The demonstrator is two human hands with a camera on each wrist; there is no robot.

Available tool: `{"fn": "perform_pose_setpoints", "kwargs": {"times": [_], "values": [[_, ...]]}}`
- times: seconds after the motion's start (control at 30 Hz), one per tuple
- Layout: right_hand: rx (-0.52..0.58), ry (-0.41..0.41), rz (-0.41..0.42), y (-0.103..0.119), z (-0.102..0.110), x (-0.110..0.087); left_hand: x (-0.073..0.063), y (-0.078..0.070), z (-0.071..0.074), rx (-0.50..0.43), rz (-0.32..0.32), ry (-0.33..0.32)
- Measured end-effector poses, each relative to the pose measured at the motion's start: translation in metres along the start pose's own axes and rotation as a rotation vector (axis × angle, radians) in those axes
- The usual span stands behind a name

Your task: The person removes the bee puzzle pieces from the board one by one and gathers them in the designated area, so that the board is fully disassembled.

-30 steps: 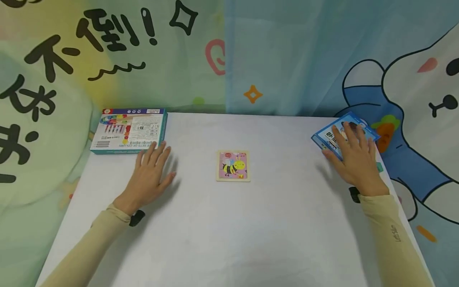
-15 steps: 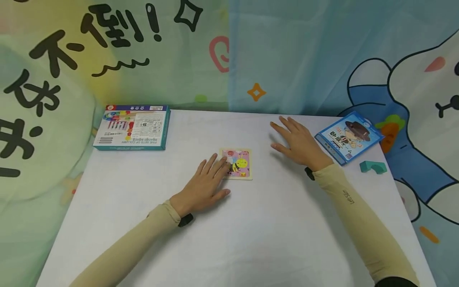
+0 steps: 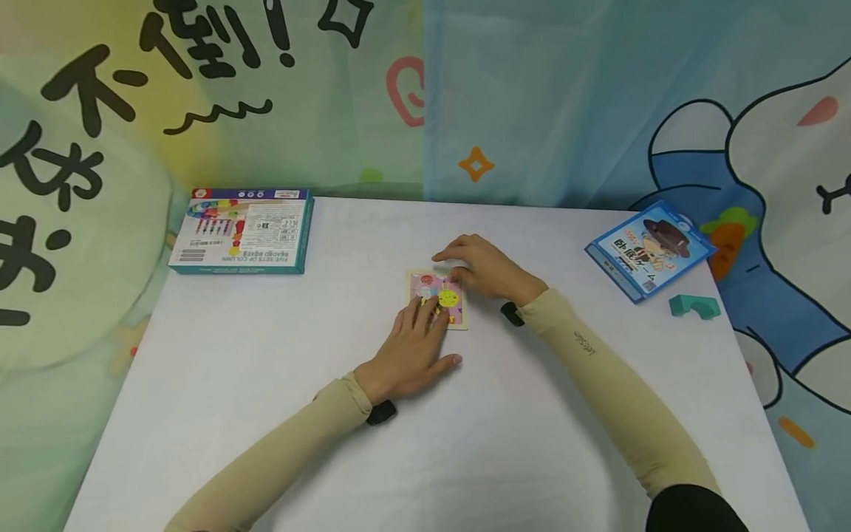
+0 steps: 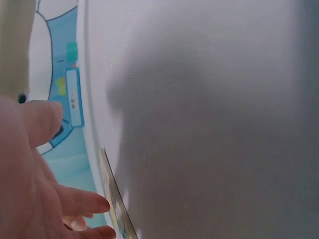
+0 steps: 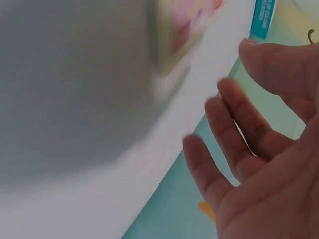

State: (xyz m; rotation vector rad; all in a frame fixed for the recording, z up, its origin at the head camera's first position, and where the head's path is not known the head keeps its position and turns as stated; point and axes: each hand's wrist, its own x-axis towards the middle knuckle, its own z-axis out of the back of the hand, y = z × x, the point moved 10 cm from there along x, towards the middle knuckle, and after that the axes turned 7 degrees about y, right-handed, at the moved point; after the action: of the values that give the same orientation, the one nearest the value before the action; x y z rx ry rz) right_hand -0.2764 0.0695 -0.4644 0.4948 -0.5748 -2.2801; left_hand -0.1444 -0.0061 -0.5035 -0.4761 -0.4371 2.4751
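Note:
A small square board (image 3: 450, 298) with a yellow bee on a pink ground lies flat at the middle of the white table. My left hand (image 3: 414, 353) is spread over its lower left part, fingers nearly straight. In the left wrist view its fingertips are at the edge of the bee board (image 4: 115, 199), without curling round it; whether they press cannot be seen. Off the board's upper right corner hovers my right hand (image 3: 495, 267), fingers loosely bent. From the right wrist view, a gap shows between those fingers and the bee board (image 5: 185, 31).
A flat white and teal box (image 3: 242, 233) lies at the table's back left. Towards the back right sits a blue box (image 3: 651, 251) with a cartoon figure in a hat. Beside it is a teal arch block (image 3: 694, 306). A printed curtain (image 3: 538, 103) hangs behind the table.
My left hand has come rightward from the white and teal box onto the bee board. My right hand has left the blue box and travelled left towards the board, its fingers bending.

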Motion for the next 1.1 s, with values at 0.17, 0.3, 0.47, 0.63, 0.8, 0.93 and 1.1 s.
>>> {"fn": "perform_pose_setpoints", "kwargs": {"times": [0.17, 0.3, 0.47, 0.63, 0.8, 0.93, 1.1], "values": [[0.05, 0.055, 0.021, 0.014, -0.005, 0.014, 0.004, 0.0, -0.001, 0.015, 0.022, -0.031], [0.057, 0.109, 0.016, 0.018, -0.011, 0.024, 0.006, 0.001, -0.002, 0.027, 0.041, -0.043], [0.05, 0.161, -0.006, 0.017, -0.018, 0.033, 0.008, 0.002, -0.005, 0.009, 0.078, -0.016], [0.044, 0.178, -0.01, 0.016, -0.021, 0.041, 0.009, 0.006, -0.014, -0.062, 0.129, 0.06], [0.033, 0.185, 0.003, 0.02, -0.021, 0.046, 0.01, 0.008, -0.018, -0.109, 0.164, 0.086], [0.026, 0.186, 0.004, 0.022, -0.021, 0.048, 0.01, 0.006, -0.018, -0.097, 0.177, 0.062], [0.038, 0.206, -0.022, 0.022, -0.025, 0.049, 0.008, 0.0, -0.022, -0.087, 0.19, 0.048]]}}
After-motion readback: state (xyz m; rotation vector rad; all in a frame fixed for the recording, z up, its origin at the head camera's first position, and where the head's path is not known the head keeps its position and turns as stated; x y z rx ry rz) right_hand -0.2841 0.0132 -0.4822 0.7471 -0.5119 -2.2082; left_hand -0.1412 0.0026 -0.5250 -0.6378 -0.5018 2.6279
